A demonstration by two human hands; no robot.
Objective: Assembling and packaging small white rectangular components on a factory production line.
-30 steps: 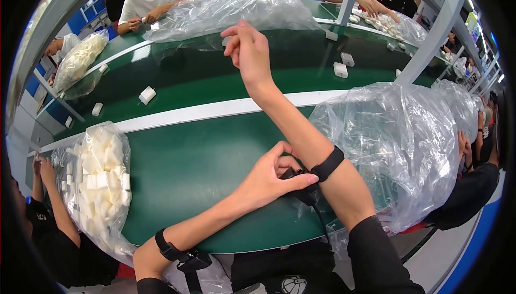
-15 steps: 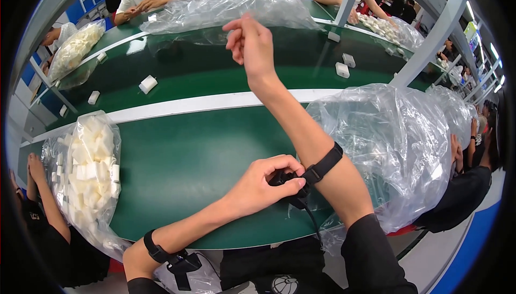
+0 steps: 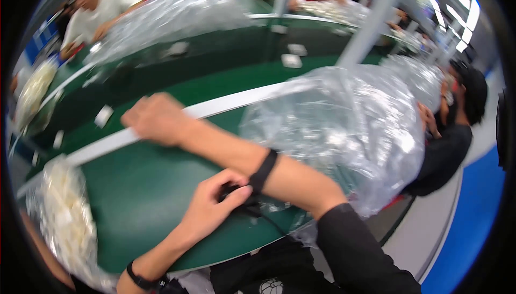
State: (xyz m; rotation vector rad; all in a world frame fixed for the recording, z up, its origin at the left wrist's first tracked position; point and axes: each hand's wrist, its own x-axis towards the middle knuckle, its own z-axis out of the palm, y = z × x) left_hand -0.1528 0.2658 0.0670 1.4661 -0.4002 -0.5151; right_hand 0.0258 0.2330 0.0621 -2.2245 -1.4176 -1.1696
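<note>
My left hand [image 3: 209,205] is closed on a small black device [image 3: 230,191] at my right forearm. Its thumb and fingers pinch the device beside the black strap [image 3: 264,171], which is wrapped around that forearm. A thin black cable [image 3: 273,225] hangs from the device. My right hand [image 3: 157,119] is over the white rail [image 3: 215,107], blurred, with its fingers curled in and nothing seen in them. Another black strap [image 3: 141,279] circles my left forearm. Beneath both arms lies the green work surface [image 3: 145,208].
A clear bag of white pieces [image 3: 64,208] lies at the left. A big clear plastic bag [image 3: 344,127] bulges on the right, near a seated person [image 3: 446,149]. Beyond the rail, a green belt [image 3: 226,76] carries white blocks [image 3: 291,61]. A grey post [image 3: 371,25] rises behind the bag.
My right hand has swung left and down from above the far belt to the rail, its fingers curling in. My left hand stays on the device. The whole view has turned rightward and tilted.
</note>
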